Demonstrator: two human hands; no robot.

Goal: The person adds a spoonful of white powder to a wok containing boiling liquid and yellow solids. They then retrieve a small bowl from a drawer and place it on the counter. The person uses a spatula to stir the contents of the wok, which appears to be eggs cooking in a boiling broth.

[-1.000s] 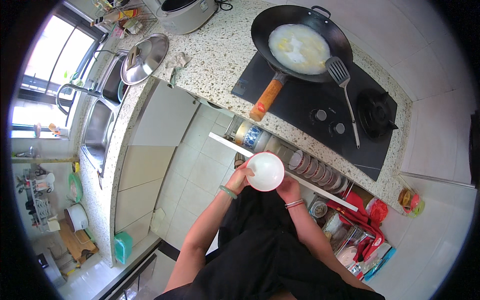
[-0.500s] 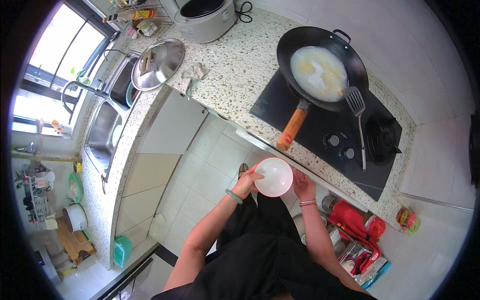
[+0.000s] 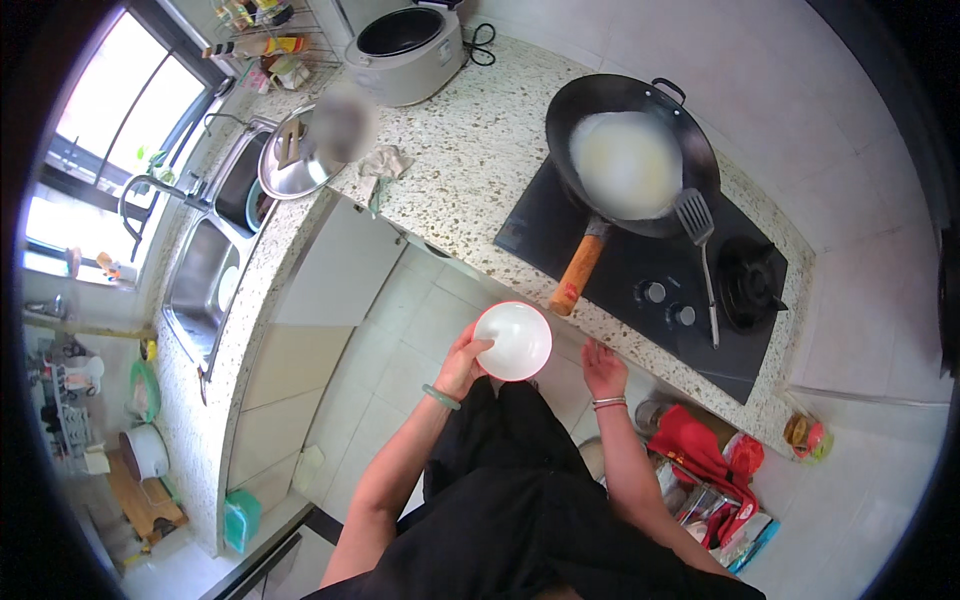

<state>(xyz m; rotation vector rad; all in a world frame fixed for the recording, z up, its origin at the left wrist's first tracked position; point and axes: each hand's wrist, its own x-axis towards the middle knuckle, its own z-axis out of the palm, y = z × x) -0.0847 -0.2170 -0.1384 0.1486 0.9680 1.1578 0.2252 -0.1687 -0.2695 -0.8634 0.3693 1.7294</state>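
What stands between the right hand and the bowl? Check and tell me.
Nothing visible: only an open gap separates the right hand from the bowl, which the left hand holds at its rim. The wok handle lies farther forward, outside that gap.

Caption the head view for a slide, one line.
Left hand holds a red-rimmed white bowl, right hand open; wok on the black cooktop.
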